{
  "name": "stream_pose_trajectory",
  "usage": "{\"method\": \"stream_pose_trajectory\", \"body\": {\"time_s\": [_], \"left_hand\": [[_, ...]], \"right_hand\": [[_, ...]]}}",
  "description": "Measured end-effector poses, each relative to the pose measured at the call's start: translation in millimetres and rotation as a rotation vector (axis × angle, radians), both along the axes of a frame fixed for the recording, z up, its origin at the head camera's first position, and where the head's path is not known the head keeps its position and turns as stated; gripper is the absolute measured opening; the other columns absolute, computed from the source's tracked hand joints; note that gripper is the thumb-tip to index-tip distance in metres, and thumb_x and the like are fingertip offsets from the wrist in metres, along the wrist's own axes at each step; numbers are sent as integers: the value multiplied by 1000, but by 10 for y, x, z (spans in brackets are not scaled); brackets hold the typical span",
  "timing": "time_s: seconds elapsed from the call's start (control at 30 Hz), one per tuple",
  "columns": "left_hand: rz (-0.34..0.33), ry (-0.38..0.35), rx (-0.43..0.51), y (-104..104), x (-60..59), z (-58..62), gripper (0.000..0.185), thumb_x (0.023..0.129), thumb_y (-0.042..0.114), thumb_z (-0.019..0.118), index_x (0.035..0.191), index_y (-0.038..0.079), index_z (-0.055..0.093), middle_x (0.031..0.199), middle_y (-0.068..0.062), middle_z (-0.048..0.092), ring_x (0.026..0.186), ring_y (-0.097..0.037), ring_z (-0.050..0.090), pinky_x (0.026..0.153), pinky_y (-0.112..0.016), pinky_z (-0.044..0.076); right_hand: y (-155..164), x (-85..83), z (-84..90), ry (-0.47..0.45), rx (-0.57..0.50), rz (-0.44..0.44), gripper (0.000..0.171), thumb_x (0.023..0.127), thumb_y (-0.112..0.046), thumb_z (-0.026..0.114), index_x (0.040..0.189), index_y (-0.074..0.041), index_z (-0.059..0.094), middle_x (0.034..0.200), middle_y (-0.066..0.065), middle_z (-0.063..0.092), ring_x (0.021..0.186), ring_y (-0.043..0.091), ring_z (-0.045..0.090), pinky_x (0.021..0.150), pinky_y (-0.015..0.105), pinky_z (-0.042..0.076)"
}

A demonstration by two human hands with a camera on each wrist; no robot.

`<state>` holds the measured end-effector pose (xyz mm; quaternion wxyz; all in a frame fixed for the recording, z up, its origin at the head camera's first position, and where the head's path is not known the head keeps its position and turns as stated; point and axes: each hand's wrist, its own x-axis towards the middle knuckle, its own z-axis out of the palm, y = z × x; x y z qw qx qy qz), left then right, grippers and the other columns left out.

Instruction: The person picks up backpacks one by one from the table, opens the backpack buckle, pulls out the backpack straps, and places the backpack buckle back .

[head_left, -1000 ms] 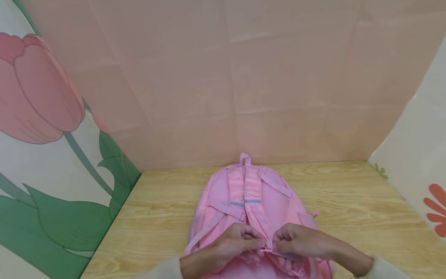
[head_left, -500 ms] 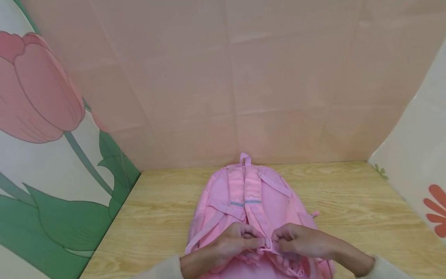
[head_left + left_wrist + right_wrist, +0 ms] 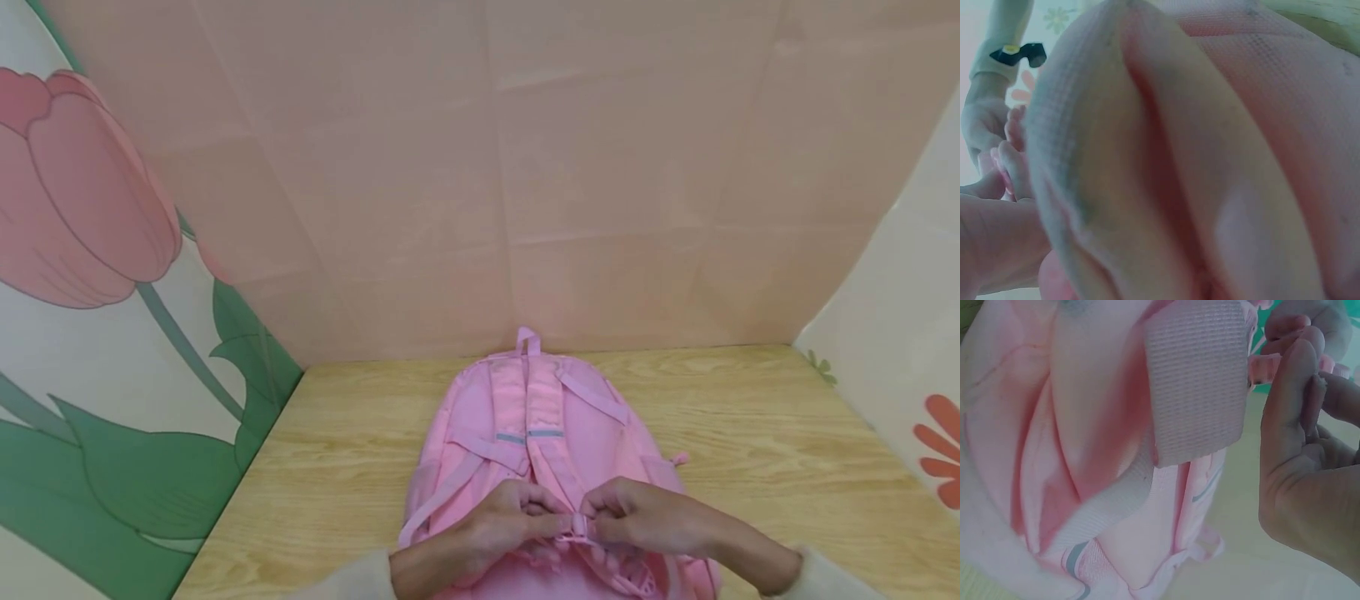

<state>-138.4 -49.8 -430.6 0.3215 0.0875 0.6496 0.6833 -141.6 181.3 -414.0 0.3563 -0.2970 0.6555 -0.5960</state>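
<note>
I am pinching the small buckle (image 3: pixel 578 525) on the pink backpack (image 3: pixel 480 417) with both my left hand (image 3: pixel 504 521) and right hand (image 3: pixel 647 518), fingers curled, at the table's (image 3: pixel 787 433) six o'clock edge.

We saw a light wooden table (image 3: pixel 750 433) with visible grain. Behind it stood a plain pink backdrop (image 3: pixel 525 167). On the left was a wall panel with a big pink tulip (image 3: pixel 82 192) and green leaves (image 3: pixel 135 475); on the right, a pale panel with a red flower (image 3: pixel 937 450).
</note>
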Motion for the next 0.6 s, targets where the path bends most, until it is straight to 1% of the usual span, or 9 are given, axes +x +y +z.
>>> {"method": "stream_pose_trajectory", "body": {"time_s": [0.13,0.27,0.37,0.47,0.6], "left_hand": [[0,2,0,-2,1,-6,15,91,13,72,100,1,69,78,-3,72,62,-10,67,65,-29,63],[11,8,-8,-3,7,-5,17,90,15,74,100,2,69,79,-3,72,61,-11,67,63,-29,63],[22,8,-15,-6,9,-1,18,90,16,74,101,3,69,79,-3,71,61,-11,67,61,-28,63],[28,1,-14,-9,7,3,18,89,16,75,101,3,69,78,-3,71,61,-12,68,62,-29,63],[29,-7,-15,-4,4,6,19,88,17,76,100,3,69,78,-4,71,61,-13,68,64,-33,64]], "right_hand": [[-3,5,5,23,22,-15,24,98,-3,51,89,19,50,71,-2,61,63,5,60,57,14,55],[10,15,1,-9,37,-27,33,101,-8,52,87,21,46,71,-2,59,62,6,61,56,16,56],[24,21,-7,-14,45,-34,35,102,-11,52,87,20,45,71,-2,60,61,7,61,54,17,56],[32,10,-16,24,51,-28,33,102,-11,52,85,17,47,69,-5,57,59,4,58,52,14,53],[46,-11,-29,95,61,0,28,101,-9,52,83,12,49,68,-9,51,58,-1,51,52,10,46]]}}
